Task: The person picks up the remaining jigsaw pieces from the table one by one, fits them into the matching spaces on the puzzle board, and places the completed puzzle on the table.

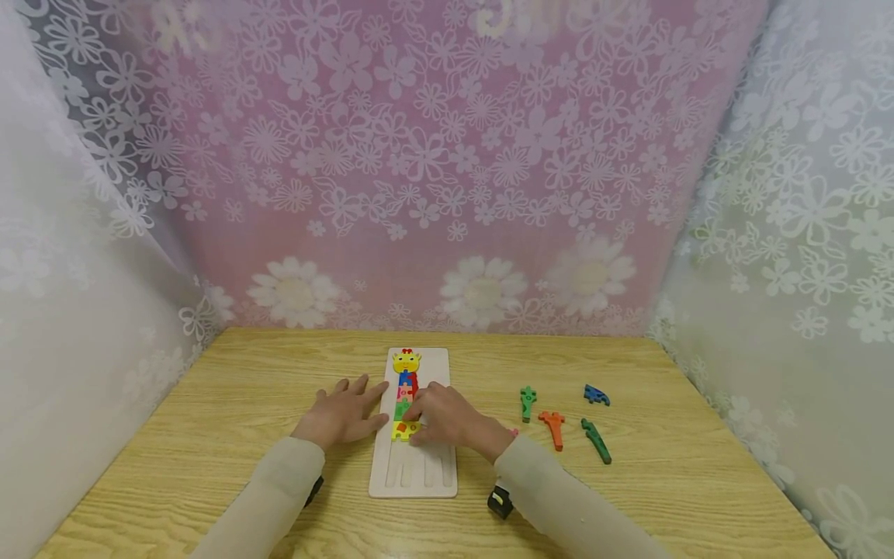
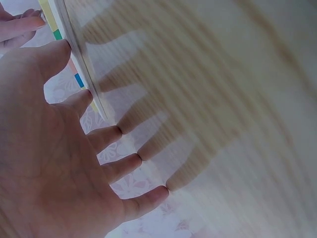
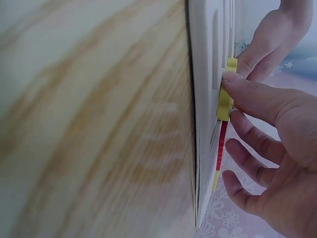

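Observation:
A pale wooden puzzle board lies on the table, with a giraffe head at its far end and a column of coloured pieces below it. At the column's near end is a yellow puzzle piece. My right hand pinches this yellow piece with thumb and curled fingers; the index finger is partly hidden. To the left, my left hand is spread, its thumb and index finger touching the board's left edge. Its other fingertips rest on the table.
Right of the board lie a green piece, an orange piece, a dark green piece and a blue piece. A pink piece is mostly hidden by the right wrist. Floral curtains hang around the wooden table.

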{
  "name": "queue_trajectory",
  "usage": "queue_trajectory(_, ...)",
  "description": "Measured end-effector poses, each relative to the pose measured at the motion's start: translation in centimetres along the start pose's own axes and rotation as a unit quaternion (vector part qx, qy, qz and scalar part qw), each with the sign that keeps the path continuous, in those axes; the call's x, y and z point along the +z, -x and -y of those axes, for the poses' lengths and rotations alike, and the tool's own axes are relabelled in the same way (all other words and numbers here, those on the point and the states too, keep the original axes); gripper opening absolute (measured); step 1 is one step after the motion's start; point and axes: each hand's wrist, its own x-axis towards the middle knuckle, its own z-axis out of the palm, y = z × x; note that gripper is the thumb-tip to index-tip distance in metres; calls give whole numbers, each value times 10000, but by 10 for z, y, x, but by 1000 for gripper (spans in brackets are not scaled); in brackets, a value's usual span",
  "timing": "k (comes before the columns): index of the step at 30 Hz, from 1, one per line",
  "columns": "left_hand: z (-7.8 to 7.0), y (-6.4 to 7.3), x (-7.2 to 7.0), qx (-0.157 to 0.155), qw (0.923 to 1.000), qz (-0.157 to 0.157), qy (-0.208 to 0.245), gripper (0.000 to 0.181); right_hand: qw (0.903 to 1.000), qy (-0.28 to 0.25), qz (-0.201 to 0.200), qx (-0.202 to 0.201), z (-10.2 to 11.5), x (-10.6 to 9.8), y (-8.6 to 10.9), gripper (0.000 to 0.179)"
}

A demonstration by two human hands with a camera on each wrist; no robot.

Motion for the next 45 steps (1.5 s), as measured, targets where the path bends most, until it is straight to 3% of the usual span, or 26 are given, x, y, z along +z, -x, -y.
queue_trajectory(24, 1, -2, 3, -58, 9999, 57, -60, 70, 9998, -200, 66, -32, -4, -3, 4, 33)
queue_trajectory(36, -1, 0, 1, -94, 9999, 19, -39, 70, 9962, -834, -264, 33, -23, -28, 26, 28)
queue_trajectory(45, 0, 0, 0, -71, 9999, 45, -57, 70, 9948, -784, -655, 24, -51, -43, 57, 31)
